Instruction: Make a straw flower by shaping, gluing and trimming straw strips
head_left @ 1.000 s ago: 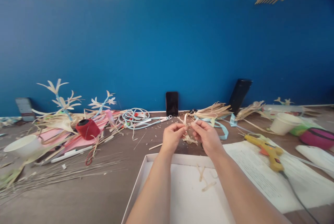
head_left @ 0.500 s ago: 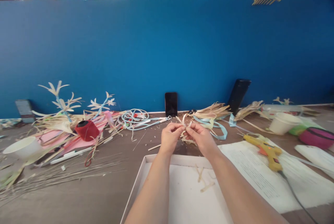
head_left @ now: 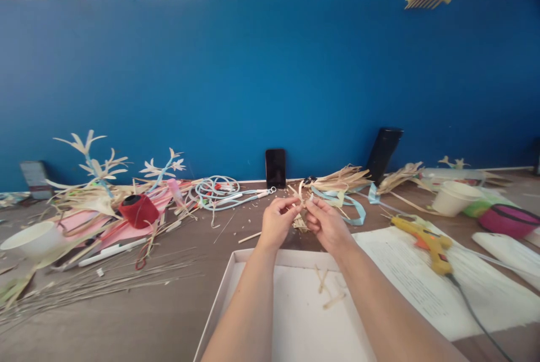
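Note:
My left hand (head_left: 276,220) and my right hand (head_left: 325,222) meet above the far edge of a white shallow box (head_left: 236,294). Between their fingertips they pinch a small bundle of pale straw strips (head_left: 300,196), whose ends stick up and fan out. A few loose straw bits (head_left: 327,289) lie inside the box under my forearms. More straw scraps lie on the brown table just beyond my fingers.
A yellow glue gun (head_left: 426,241) lies on printed paper at right, near a white cup (head_left: 453,198) and a pink pouch (head_left: 508,218). At left are straw flowers (head_left: 95,159), a red spool (head_left: 138,210), thin sticks and a white cup (head_left: 29,239). A black phone (head_left: 275,167) leans on the blue partition.
My hands have drawn closer together on the straw bundle, and the right hand has turned slightly inward. The view has shifted a little.

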Tool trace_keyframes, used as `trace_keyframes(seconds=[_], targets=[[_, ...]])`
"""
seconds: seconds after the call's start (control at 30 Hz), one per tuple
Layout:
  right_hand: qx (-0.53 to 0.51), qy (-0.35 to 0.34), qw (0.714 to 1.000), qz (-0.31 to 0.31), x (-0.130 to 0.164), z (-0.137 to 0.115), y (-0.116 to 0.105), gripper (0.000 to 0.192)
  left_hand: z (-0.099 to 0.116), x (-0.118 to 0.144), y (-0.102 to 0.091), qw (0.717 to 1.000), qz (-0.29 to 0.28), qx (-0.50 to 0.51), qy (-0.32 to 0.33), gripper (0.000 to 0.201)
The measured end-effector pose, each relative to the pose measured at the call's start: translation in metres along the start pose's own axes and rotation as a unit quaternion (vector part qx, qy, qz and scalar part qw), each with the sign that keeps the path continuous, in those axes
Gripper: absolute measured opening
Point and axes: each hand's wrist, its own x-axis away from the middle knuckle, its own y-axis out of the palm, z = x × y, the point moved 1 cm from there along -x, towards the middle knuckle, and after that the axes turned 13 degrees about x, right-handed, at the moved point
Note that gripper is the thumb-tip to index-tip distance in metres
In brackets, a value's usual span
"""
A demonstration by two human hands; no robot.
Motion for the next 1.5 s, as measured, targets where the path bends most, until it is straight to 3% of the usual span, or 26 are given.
trace_keyframes(seconds=[0.33,0.73,1.0,1.17,1.3,1.5], targets=[[-0.095,0.028,0.995,0.003,0.001,0.0,0.002,0.019,0.001,0.001,0.002,0.993,0.006,0.084,-0.081,0.038],[-0.199,0.083,0.975,-0.052,0.002,0.005,0.003,0.014,0.011,0.004,0.003,0.975,-0.014,0.174,-0.135,0.034],[-0.241,0.122,0.959,-0.081,0.003,0.008,0.002,0.012,0.01,0.005,0.002,0.967,-0.029,0.211,-0.14,0.029],[-0.212,0.096,0.968,-0.089,0.005,0.006,0.002,0.013,0.007,0.003,0.0,0.968,-0.023,0.206,-0.141,0.03],[-0.226,0.065,0.969,-0.08,0.008,-0.004,0.0,0.012,0.0,0.001,-0.004,0.967,-0.002,0.213,-0.139,0.03],[-0.22,0.079,0.971,-0.045,0.004,-0.005,-0.001,0.013,-0.004,0.0,-0.006,0.971,0.013,0.198,-0.134,0.029]])
